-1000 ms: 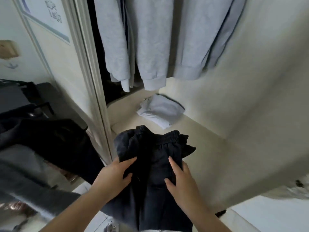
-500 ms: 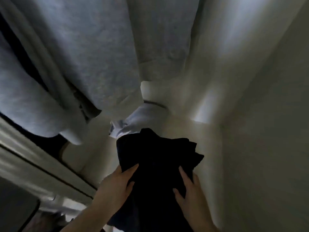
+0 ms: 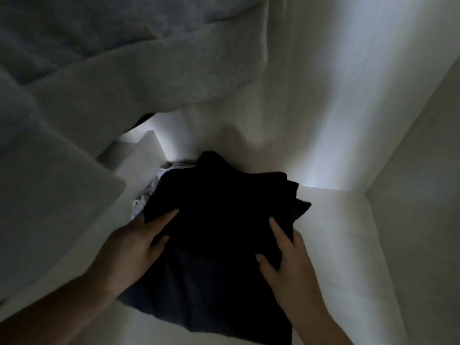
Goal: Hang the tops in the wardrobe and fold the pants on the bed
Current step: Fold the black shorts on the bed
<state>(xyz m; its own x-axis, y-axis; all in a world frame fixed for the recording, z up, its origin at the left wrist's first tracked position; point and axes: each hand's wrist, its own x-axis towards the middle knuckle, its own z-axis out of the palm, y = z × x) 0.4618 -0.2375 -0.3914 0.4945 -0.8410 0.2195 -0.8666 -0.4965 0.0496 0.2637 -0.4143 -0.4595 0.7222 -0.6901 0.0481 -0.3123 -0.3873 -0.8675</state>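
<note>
A folded pair of dark pants sits low inside the wardrobe, held between both hands. My left hand grips its left edge, with thumb and forefinger on top and the other fingers hidden under the cloth. My right hand grips the right edge the same way. The pants lie over a light folded garment, of which only the left edge shows. Grey tops hang above at the upper left, and their hems and cuffs reach down close to the pants.
The pale wardrobe floor spreads to the right of the pants. The back wall and right side wall close the space. A raised white step stands at the back left. The light is dim.
My view and both hands have pushed deeper into the wardrobe. The dark pants have gone forward and down over the light folded garment. The room outside is out of sight.
</note>
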